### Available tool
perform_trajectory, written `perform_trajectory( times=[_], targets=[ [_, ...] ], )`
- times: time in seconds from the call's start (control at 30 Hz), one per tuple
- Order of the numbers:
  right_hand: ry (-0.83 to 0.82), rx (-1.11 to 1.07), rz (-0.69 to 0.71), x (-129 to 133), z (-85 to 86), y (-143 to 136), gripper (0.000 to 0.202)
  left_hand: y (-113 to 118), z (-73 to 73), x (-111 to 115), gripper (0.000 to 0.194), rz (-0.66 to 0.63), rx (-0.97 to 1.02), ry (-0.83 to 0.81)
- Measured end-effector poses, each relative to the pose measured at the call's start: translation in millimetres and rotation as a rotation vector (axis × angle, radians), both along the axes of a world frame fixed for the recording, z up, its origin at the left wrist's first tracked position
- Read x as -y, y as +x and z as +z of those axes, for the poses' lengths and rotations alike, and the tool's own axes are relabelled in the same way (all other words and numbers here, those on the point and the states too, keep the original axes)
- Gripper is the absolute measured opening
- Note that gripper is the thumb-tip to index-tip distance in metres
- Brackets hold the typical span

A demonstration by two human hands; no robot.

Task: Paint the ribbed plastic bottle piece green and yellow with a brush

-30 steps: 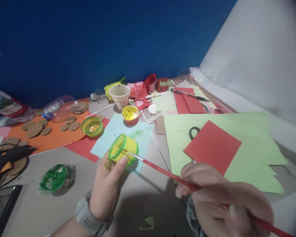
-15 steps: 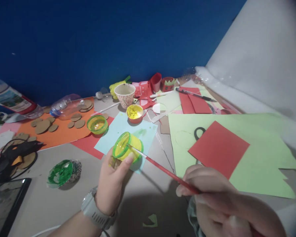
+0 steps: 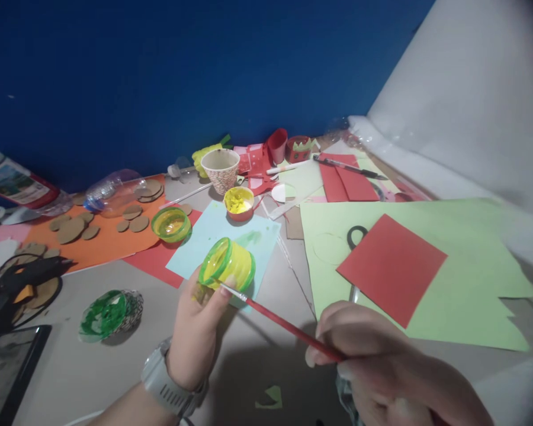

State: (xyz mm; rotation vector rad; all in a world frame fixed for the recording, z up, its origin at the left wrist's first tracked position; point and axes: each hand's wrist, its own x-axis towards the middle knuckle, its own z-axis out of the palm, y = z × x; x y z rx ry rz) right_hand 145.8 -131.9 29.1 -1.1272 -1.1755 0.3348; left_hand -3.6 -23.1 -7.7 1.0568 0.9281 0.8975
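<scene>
My left hand (image 3: 204, 325), with a grey watch on its wrist, grips a small painted cup (image 3: 237, 263) by its lower side. The cup is yellow with green rims, and it lies tilted with its mouth towards the left. In my right hand (image 3: 382, 367) is a paintbrush (image 3: 288, 326) with a red handle, pinched between thumb and fingers. Its bristles are at the cup's lower edge, close to my left thumb; whether they touch I cannot tell. A light blue sheet (image 3: 266, 236) lies beneath the cup. Behind it stands a small container of yellow paint (image 3: 240, 203).
A dish of green paint (image 3: 104, 316) sits at the left, below another yellow-green cup (image 3: 171, 225). A patterned paper cup (image 3: 221, 171) stands at the back. Red paper (image 3: 393, 269) covers part of some scissors (image 3: 356, 236) on a green sheet (image 3: 471, 319). A glue gun (image 3: 22, 284) lies far left.
The brush tip has moved down and left, from the upper side of the cup to its lower edge. My right hand has shifted left with it. My left hand still holds the cup.
</scene>
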Motion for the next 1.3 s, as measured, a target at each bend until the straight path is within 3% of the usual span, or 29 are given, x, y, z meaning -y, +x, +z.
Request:
perform_trajectory(
  times=[0.17, 0.3, 0.5, 0.77, 0.87, 1.03, 1.17, 1.3],
  targets=[
    [0.093, -0.068, -0.095, -3.4, -4.0, -2.1, 0.027, -1.2, -2.1, 1.2, 0.039, 0.007, 0.018, -0.027],
    [0.086, -0.014, 0.034, -0.9, -8.9, 0.8, 0.023, -1.0, -1.2, 1.5, 0.043, -0.002, 0.040, -0.053],
    [0.137, -0.094, -0.107, -6.3, -9.6, 4.2, 0.020, 1.0, 6.9, 0.5, 0.031, 0.018, -0.091, -0.002],
    [0.194, -0.164, -0.076, -8.1, -8.7, 6.5, 0.018, 0.3, 5.0, -0.4, 0.019, 0.004, -0.072, -0.007],
    [0.123, -0.176, -0.027, -9.8, -4.7, 9.7, 0.025, -1.0, 5.4, -0.4, 0.020, -0.027, -0.062, 0.006],
    [0.211, -0.235, -0.030, -12.1, -0.8, 11.7, 0.018, -5.0, 2.4, 0.5, 0.024, -0.052, 0.004, -0.049],
    [0.130, -0.228, 0.049, -8.2, -4.8, 8.8, 0.021, -5.2, 0.5, 0.2, 0.033, -0.069, 0.025, -0.034],
    [0.185, -0.222, -0.022, -10.3, -4.4, 10.6, 0.017, -3.3, 2.4, -1.2, 0.025, -0.067, -0.014, -0.042]
  ],
)
